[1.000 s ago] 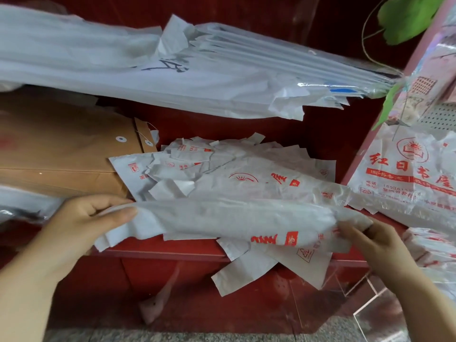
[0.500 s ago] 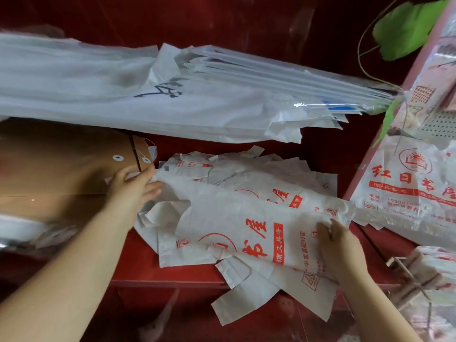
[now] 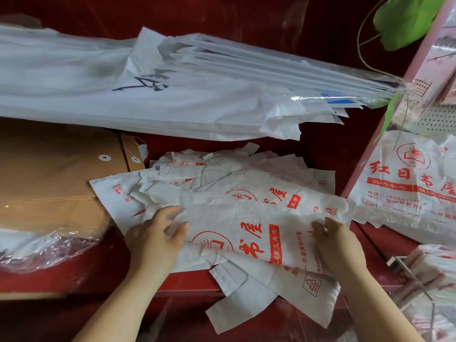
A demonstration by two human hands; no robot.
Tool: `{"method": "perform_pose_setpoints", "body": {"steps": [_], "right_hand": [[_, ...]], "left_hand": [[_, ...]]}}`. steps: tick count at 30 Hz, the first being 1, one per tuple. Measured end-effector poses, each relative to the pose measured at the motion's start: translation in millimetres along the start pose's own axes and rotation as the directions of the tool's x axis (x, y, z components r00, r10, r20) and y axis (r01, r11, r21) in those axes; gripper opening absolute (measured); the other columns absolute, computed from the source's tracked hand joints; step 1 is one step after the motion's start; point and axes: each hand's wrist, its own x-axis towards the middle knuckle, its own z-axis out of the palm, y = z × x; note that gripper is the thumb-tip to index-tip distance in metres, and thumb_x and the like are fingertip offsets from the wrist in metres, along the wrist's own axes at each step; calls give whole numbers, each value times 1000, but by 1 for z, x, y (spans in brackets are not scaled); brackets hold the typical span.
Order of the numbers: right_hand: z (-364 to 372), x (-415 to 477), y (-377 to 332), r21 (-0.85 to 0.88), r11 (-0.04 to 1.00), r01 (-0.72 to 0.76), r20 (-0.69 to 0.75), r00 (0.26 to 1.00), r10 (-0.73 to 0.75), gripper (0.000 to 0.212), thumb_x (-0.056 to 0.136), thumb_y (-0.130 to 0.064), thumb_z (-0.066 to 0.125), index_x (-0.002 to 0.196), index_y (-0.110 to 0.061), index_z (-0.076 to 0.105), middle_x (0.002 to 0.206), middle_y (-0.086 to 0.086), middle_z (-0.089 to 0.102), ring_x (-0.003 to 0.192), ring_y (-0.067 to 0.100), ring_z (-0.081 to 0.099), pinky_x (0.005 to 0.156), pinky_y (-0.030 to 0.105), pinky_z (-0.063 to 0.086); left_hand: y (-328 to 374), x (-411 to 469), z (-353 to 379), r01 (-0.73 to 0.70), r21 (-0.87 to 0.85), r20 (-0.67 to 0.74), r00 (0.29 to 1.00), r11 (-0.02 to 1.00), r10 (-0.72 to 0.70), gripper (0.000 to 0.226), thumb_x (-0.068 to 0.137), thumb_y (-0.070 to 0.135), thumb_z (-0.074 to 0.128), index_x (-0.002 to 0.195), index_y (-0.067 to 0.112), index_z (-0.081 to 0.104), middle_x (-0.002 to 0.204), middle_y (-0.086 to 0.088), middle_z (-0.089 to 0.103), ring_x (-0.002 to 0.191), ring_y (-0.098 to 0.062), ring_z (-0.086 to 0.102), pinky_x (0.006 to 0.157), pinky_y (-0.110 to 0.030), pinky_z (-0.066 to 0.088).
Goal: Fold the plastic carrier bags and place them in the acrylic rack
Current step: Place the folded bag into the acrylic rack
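Crinkled white plastic bag (image 3: 259,233) — red print

Red shelf (image 3: 320,154), kinda messy: loose pile of carrier bags (image 3: 246,183) mid-shelf, few hanging over front edge. Brown envelopes (image 3: 54,174) stacked left, touching pile.
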Motion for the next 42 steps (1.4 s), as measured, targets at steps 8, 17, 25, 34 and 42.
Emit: {"method": "perform_pose_setpoints", "body": {"steps": [8, 17, 25, 34, 42], "right_hand": [[-2, -3, 1, 126, 992, -14, -7, 1000, 15, 30, 95, -25, 41, 110, -5, 57, 101, 17, 64, 89, 32, 59, 68, 32, 42], [-7, -8, -2, -25, 1000, -9, -12, 1000, 9, 29, 96, -32, 39, 107, -13, 58, 86, 3, 54, 75, 20, 47, 65, 28, 35], [-8, -8, -11, -98, 994, -57, 28, 998, 60, 35, 95, -36, 41, 122, -18, 55, 112, 8, 61, 99, 28, 58, 71, 29, 37], [-16, -7, -7, 199, 965, -170, 191, 973, 132, 46, 91, -38, 50, 129, -13, 47, 108, 6, 58, 85, 20, 56, 70, 34, 50], [-21, -18, 5, 115, 986, -121, 42, 992, 117, 32, 91, -26, 52, 121, -17, 56, 115, 7, 64, 109, 25, 55, 102, 43, 34]], "left_hand": [[12, -6, -12, -2, -463, 20, 1000, 886, 13, 29, 84, 2, 60, 84, 30, 54, 80, 8, 57, 69, 1, 56, 56, 0, 39], [1, -11, -15, 57, -400, -14, 998, 915, -68, 23, 82, 2, 63, 90, 23, 58, 72, 6, 58, 52, -4, 55, 51, -13, 40], [13, -21, -8, -476, 239, -5, 871, 846, 491, 31, 80, 23, 46, 92, 6, 70, 85, -10, 67, 84, -23, 54, 74, -35, 39], [36, -41, 43, -555, 351, 592, 756, 754, 281, 81, 71, 57, -20, 146, 27, -9, 154, 6, -15, 139, -7, -17, 105, -25, -17], [40, -42, 42, -525, 454, 628, 762, 720, 159, 57, 92, 46, -5, 145, 27, -15, 153, 5, -20, 139, -11, -20, 112, -33, -13]]}}
